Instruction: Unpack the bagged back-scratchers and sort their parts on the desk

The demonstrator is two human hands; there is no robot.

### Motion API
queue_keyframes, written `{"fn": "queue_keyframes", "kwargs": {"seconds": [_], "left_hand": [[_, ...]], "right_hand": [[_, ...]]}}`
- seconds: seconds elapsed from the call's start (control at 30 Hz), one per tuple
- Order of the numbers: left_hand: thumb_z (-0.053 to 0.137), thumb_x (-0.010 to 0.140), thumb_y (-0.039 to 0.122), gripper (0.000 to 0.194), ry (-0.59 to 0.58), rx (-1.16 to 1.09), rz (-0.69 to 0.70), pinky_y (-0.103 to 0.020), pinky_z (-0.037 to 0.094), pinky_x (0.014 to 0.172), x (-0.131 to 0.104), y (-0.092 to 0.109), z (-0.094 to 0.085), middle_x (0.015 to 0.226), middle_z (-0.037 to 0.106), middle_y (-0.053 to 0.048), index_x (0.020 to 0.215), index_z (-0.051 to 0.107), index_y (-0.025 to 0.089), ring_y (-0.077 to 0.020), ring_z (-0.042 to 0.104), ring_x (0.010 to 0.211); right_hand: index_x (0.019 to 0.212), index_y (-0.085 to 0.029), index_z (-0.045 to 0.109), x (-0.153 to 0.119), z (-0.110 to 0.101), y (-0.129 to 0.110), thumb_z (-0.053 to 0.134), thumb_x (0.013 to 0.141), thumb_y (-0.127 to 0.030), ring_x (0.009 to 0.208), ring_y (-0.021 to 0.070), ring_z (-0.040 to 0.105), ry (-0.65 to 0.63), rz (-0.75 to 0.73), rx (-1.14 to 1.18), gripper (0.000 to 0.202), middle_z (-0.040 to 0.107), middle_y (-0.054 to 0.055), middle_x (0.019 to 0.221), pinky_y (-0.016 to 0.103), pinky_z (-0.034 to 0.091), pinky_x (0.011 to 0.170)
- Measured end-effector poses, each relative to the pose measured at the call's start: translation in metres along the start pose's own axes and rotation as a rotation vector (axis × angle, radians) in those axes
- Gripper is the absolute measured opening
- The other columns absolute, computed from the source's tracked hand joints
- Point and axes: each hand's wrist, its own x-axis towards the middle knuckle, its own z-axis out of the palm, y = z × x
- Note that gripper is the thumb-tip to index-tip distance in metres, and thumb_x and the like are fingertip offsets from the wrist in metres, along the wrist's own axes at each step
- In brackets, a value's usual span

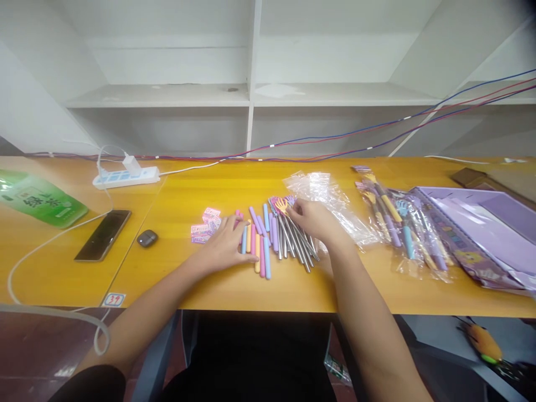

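Two bare hands: left hand (228,244), fingers apart, lies over smooth pink, yellow, blue and purple tubes (262,255); grip or mere touch, can't tell. Right hand (312,218) bunched narrow at a yellow hand-shaped head (281,206); can't tell if it's pinched.
Tubes: mid-table on the orange-yellow wooden tabletop (301,293), left of slim shiny metal rods (295,237). Probably light, may roll (foam or plastic, unclear); take mid-length.
Rods: piled, coloured heads at far end. Likely stiff, fairly light, slippery; hold the shaft just below the head.
Head: prongs look thin, maybe the fragile bit; don't lift by them.
Crinkled clear plastic bags (315,187): beyond right hand; flimsy, slick, pinch an edge.
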Motion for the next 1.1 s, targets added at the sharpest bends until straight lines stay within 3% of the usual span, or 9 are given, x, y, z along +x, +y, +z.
{"fn": "queue_keyframes", "kwargs": {"seconds": [0.33,0.53,0.73,0.87,0.97,1.1], "left_hand": [[0.085,0.081,0.058,0.081,-0.004,0.032,0.019,-0.059,0.043,0.12,0.002,-0.002,0.005,0.148,0.048,-0.018,0.146,0.052,0.021,-0.0429,0.043,0.145],[0.08,0.087,0.054,0.074,0.003,0.038,0.024,-0.058,0.043,0.121,0.001,0.003,0.005,0.146,0.049,-0.018,0.147,0.051,0.02,-0.0405,0.046,0.143],[0.077,0.091,0.053,0.068,0.02,0.053,0.001,-0.056,0.045,0.118,0.002,0.004,0.005,0.145,0.05,-0.018,0.145,0.052,0.02,-0.0396,0.048,0.14],[0.067,0.099,0.047,0.056,0.066,0.091,-0.034,-0.056,0.044,0.119,0.003,0.002,0.005,0.139,0.051,-0.018,0.144,0.053,0.016,-0.038,0.049,0.137],[0.062,0.103,0.043,0.047,0.103,0.118,-0.055,-0.055,0.045,0.118,0.004,-0.002,0.006,0.136,0.052,-0.018,0.14,0.055,0.015,-0.0367,0.051,0.134],[0.058,0.104,0.041,0.043,0.137,0.127,-0.057,-0.054,0.047,0.115,0.004,-0.003,0.007,0.131,0.053,-0.017,0.138,0.055,0.014,-0.0356,0.053,0.129]], "right_hand": [[0.079,-0.023,0.051,0.002,0.004,0.003,0.054,0.101,-0.043,0.067,0.0191,0.053,0.023,-0.038,0.008,0.03,0.067,0.005,0.077,0.031,0.031,0.062],[0.076,-0.023,0.05,0.001,0.006,-0.004,0.056,0.101,-0.042,0.064,0.0175,0.051,0.045,-0.157,0.105,0.031,0.061,0.001,0.069,0.031,0.031,0.063],[0.076,-0.023,0.049,0.001,0.004,-0.004,0.054,0.101,-0.041,0.062,0.017,0.048,0.14,-0.12,0.114,0.031,0.06,0.001,0.068,0.031,0.03,0.063],[0.074,-0.023,0.049,0.004,-0.014,0.003,0.054,0.1,-0.043,0.063,0.0173,0.05,0.227,-0.104,0.11,0.034,0.06,0.002,0.067,0.031,0.032,0.064],[0.077,-0.022,0.056,0.006,-0.037,0.019,0.052,0.1,-0.045,0.068,0.019,0.056,0.219,-0.007,0.021,0.033,0.067,0.005,0.073,0.03,0.035,0.066],[0.09,-0.02,0.069,0.006,-0.067,0.073,0.05,0.101,-0.045,0.083,0.027,0.065,0.216,0.234,-0.212,0.033,0.073,0.013,0.089,0.034,0.04,0.072]]}}
